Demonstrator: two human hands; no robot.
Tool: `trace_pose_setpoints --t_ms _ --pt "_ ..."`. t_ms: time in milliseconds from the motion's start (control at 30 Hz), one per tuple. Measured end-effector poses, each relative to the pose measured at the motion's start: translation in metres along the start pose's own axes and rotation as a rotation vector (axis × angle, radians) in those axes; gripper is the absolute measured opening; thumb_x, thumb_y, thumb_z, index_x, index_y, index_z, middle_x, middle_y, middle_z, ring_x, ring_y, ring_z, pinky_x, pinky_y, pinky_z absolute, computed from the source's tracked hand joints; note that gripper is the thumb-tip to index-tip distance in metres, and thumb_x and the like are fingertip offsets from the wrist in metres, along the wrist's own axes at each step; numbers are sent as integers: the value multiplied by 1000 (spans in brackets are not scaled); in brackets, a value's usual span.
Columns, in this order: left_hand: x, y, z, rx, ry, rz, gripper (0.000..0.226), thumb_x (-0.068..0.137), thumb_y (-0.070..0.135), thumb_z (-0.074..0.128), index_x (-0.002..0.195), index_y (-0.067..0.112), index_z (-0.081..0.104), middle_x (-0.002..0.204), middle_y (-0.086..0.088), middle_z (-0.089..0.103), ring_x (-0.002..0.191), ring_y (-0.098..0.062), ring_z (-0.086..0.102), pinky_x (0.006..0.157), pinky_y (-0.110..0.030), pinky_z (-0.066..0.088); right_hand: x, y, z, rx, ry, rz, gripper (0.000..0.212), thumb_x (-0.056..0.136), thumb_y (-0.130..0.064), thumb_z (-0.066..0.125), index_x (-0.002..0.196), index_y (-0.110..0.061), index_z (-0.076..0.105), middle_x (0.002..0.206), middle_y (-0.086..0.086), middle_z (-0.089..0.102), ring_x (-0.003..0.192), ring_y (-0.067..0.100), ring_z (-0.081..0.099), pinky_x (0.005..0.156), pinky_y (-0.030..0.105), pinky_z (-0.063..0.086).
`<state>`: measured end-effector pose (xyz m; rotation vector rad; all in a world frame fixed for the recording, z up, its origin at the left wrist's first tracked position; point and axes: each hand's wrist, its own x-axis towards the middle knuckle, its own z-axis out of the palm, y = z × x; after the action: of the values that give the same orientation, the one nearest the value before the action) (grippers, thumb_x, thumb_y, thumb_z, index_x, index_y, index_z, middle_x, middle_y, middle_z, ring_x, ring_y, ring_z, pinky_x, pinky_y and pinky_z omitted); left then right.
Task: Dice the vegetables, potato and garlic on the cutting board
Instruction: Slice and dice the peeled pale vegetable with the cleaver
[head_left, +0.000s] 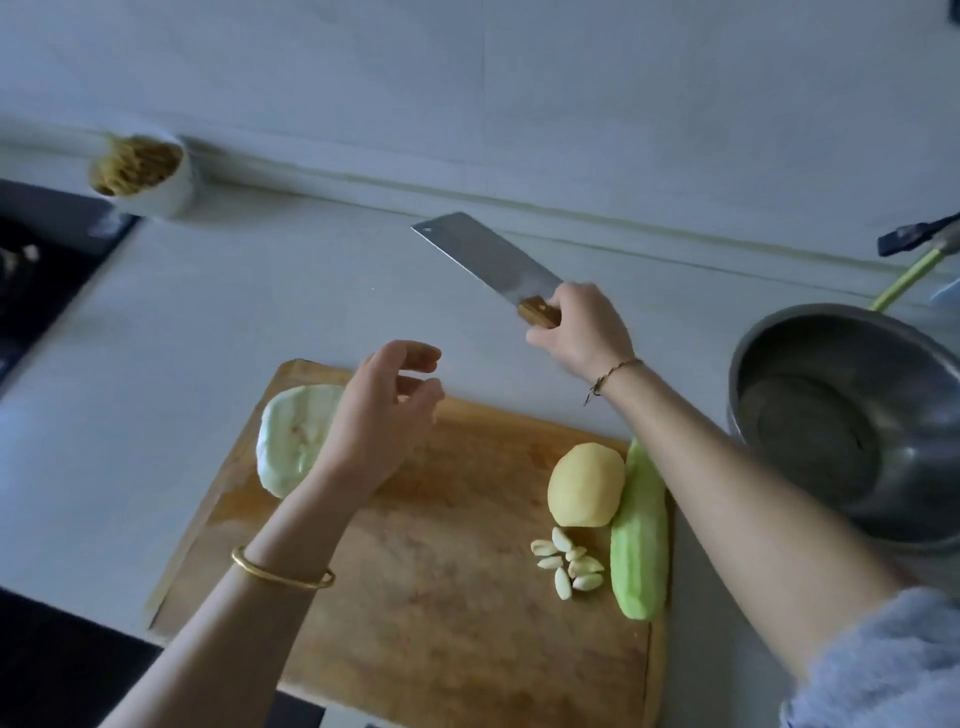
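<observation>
Your right hand grips the wooden handle of a cleaver, fingers wrapped round it. The broad blade is raised in the air over the bench, beyond the far edge of the cutting board, and points away from you and to the left.

Your left hand holds nothing. Its fingers are loosely curled and it hovers over the far left part of the board. Whether it touches anything cannot be told. A gold bangle sits on that wrist, and a thin cord bracelet on the right one.

The wooden board lies on the pale bench in front of you. At its far left corner rests a pale green cut vegetable, partly hidden by your left hand. Along the right edge lies a long peeled green vegetable. A peeled potato rests against its left side. Just nearer to you, a small cluster of peeled garlic cloves lies beside the long vegetable.

To the right of the board stands a steel bowl, partly behind your right forearm. At the far left, against the wall, stands a white holder filled with sticks.
</observation>
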<state>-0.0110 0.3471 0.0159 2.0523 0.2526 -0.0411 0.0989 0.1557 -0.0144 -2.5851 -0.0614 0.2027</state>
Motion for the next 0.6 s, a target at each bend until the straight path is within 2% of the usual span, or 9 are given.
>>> trace_pose_setpoints --t_ms 67,133,167,233,300,400,500,600 --pt "-8 -2 -21 -26 104 25 22 90 10 57 106 25 57 110 7 63 92 -14 64 71 -27 54 -29 -25 -2 240 6 -16 27 72 -26 66 64 -11 44 62 4 44 60 27 44 47 29 31" --pt "-15 -9 -44 -55 209 36 23 90 8 56 105 25 58 110 8 63 92 -15 64 73 -30 54 -59 -51 0 566 -49 69 19 80 -21 65 85 -4 57 61 5 52 53 23 52 48 30 41" --pt "-19 -14 -56 -70 256 33 23 90 7 56 105 24 58 111 7 63 93 -16 64 75 -32 54 -72 -62 2 699 -95 123 18 82 -17 65 91 -3 58 60 6 53 48 21 50 45 28 40" --pt "-23 -28 -80 -75 338 15 23 90 6 56 106 23 57 114 5 62 93 -18 63 82 -36 54 -96 -78 14 831 -162 182 16 83 -13 67 90 -5 54 56 8 50 41 18 46 39 24 36" --pt "-26 -46 -102 -63 380 -28 24 89 7 56 108 22 57 117 4 61 92 -20 63 87 -37 52 -115 -90 29 835 -158 201 18 85 -14 68 85 -9 50 50 8 49 36 17 44 37 22 35" --pt "-27 -75 -126 -55 340 -86 27 89 8 57 114 17 57 121 -1 58 91 -18 61 87 -35 50 -139 -110 54 759 -89 244 12 84 -7 61 85 -6 49 50 6 48 33 15 47 35 22 38" --pt "-24 -94 -138 -40 203 -113 34 88 12 60 121 12 54 122 -1 55 99 -14 57 81 -26 47 -158 -134 75 734 -13 297 8 81 -6 57 79 -6 50 43 4 44 31 16 44 35 22 36" --pt "-18 -104 -138 -35 42 -129 44 87 24 63 127 13 48 125 0 51 106 -13 53 85 -29 47 -171 -150 88 702 69 326 9 83 -10 58 79 -6 52 41 5 45 30 19 44 34 22 35"
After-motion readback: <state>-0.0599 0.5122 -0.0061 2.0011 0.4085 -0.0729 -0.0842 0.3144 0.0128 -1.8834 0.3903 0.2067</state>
